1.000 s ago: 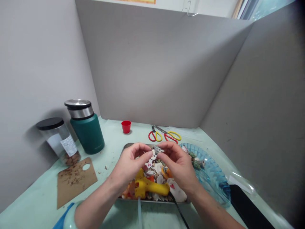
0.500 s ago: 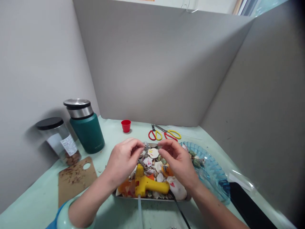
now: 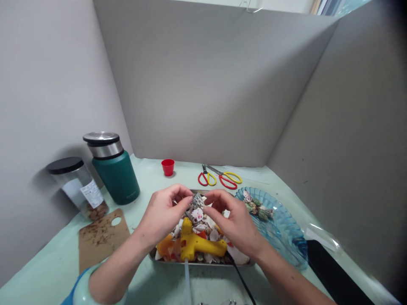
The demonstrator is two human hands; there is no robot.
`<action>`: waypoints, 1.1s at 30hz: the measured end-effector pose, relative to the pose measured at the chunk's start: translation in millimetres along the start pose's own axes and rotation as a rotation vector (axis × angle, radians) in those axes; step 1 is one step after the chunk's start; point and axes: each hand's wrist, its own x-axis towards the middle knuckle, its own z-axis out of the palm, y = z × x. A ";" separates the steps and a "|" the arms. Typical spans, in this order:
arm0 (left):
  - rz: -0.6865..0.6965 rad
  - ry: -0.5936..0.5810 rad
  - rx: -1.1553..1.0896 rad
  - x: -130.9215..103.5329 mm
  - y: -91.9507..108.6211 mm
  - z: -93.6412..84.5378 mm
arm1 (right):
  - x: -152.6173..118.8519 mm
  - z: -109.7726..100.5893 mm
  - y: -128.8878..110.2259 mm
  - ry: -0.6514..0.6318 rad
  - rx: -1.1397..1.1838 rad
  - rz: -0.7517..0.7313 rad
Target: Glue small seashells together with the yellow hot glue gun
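Head view: speckled grey shell (image 3: 198,200) between the hands (image 3: 167,212) (image 3: 237,220)

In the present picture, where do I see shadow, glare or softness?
Head view: shadows fall on the left panel behind the jar and green bottle; glare streaks the table at right; the upper right corner is dark; the grey shell between left hand and right hand looks soft.

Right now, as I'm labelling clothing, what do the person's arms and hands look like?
The left hand and right hand are bare, with no gloves or watch visible. A pale mint sleeve with some blue shows on the left forearm; none shows on the right forearm.
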 end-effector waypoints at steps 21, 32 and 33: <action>-0.088 -0.047 -0.233 -2.4 15.6 0.1 | 3.5 7.0 7.9 -0.243 0.804 0.367; -0.290 -0.322 -0.729 -1.5 8.1 2.5 | 1.0 8.4 9.1 -0.307 0.873 0.390; -0.300 -0.336 -0.749 -1.9 7.6 3.1 | 1.0 8.3 9.0 -0.317 0.870 0.385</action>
